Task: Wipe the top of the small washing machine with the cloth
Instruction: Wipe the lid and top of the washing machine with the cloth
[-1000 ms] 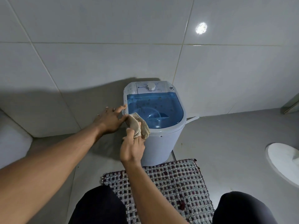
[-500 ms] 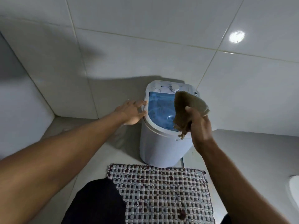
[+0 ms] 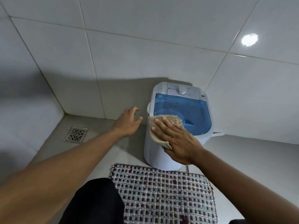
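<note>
The small white washing machine (image 3: 155,152) stands on the floor against the tiled wall, with a blue see-through lid (image 3: 187,110) and a white dial (image 3: 182,90) at the back. A beige frayed cloth (image 3: 163,120) lies on the lid's near left corner and hangs over the rim. My right hand (image 3: 178,139) presses flat on the cloth, fingers spread. My left hand (image 3: 127,122) hovers just left of the machine, fingers apart, holding nothing and not touching it.
A woven checked mat (image 3: 163,196) lies on the floor in front of the machine. A metal floor drain (image 3: 76,134) sits at the left near the wall corner. My dark-clothed knee (image 3: 95,202) shows at the bottom. Tiled walls close in behind and left.
My right hand has brought the cloth down from the air and spread it flat on the lid's near left corner. My left hand has come off the machine's left rim.
</note>
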`<control>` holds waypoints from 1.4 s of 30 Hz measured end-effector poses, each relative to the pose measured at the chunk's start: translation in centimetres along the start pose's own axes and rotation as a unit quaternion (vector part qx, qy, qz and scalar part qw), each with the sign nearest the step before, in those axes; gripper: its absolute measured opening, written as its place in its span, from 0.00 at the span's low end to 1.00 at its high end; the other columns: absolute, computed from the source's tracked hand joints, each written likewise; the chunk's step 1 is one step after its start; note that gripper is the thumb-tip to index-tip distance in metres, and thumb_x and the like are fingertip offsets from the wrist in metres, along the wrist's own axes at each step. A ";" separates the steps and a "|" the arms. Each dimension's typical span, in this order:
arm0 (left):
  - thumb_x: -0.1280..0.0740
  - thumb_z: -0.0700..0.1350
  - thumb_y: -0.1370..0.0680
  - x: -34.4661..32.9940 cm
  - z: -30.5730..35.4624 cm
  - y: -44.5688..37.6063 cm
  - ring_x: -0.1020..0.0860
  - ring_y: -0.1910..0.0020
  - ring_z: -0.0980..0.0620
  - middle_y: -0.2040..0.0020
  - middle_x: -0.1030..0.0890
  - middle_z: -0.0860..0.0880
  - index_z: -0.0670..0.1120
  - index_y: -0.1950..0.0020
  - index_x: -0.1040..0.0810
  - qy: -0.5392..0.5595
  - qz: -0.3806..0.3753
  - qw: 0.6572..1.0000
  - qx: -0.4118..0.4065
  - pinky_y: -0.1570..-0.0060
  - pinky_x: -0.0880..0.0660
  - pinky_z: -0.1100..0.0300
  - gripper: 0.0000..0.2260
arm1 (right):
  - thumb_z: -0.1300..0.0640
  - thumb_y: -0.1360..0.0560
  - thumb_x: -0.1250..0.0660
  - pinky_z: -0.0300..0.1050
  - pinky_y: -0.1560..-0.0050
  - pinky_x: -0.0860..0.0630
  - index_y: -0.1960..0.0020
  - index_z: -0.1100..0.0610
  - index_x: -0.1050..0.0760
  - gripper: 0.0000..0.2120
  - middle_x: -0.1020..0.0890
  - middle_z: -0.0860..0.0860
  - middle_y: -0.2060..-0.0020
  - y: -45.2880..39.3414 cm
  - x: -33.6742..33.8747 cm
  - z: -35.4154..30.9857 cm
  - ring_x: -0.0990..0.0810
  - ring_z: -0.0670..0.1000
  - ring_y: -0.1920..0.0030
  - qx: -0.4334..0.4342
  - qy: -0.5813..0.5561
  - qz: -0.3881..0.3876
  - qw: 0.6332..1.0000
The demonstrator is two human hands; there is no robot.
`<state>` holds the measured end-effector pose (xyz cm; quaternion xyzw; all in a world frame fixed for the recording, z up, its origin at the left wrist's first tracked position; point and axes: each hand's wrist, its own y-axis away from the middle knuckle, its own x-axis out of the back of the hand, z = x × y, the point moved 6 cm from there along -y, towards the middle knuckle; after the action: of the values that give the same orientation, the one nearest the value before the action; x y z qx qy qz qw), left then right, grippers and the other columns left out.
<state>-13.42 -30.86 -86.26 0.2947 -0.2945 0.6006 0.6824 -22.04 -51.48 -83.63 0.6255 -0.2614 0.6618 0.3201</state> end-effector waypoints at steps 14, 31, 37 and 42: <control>0.34 0.59 0.22 -3.9 -0.3 3.2 0.31 0.26 0.46 0.23 0.36 0.49 0.52 0.20 0.42 0.048 -0.057 0.997 0.015 0.29 0.30 0.44 0.34 | 0.40 0.21 0.61 0.47 0.21 0.59 0.18 0.47 0.44 0.34 0.50 0.51 0.17 -6.7 2.1 1.0 0.56 0.52 0.17 0.038 -0.007 -0.035 0.999; 0.54 0.82 0.33 -2.9 2.6 2.8 0.31 0.28 0.44 0.23 0.38 0.43 0.52 0.17 0.53 -0.053 0.042 0.998 0.020 0.37 0.23 0.46 0.52 | 0.41 0.16 0.57 0.47 0.22 0.65 0.16 0.47 0.55 0.29 0.55 0.51 0.16 -13.4 1.5 6.7 0.61 0.49 0.17 -0.033 -0.042 -0.070 0.996; 0.52 0.76 0.24 -2.6 3.5 2.4 0.34 0.24 0.41 0.20 0.43 0.44 0.60 0.19 0.58 -0.131 0.038 0.990 -0.037 0.34 0.25 0.41 0.39 | 0.45 0.15 0.55 0.47 0.21 0.63 0.18 0.41 0.49 0.25 0.53 0.51 0.16 -15.1 2.1 8.1 0.60 0.50 0.17 -0.027 -0.037 -0.060 0.997; 0.55 0.74 0.23 -2.8 3.7 2.3 0.38 0.21 0.41 0.18 0.45 0.44 0.63 0.19 0.61 -0.169 0.013 0.985 -0.043 0.28 0.31 0.40 0.35 | 0.45 0.15 0.55 0.47 0.20 0.61 0.16 0.48 0.50 0.28 0.51 0.50 0.16 -16.8 1.9 9.6 0.58 0.49 0.17 -0.045 -0.013 -0.061 0.997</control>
<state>-16.14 -35.25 -85.86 0.3584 -0.4352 0.5379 0.6267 -3.14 -47.41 -81.89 0.6337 -0.2568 0.6204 0.3841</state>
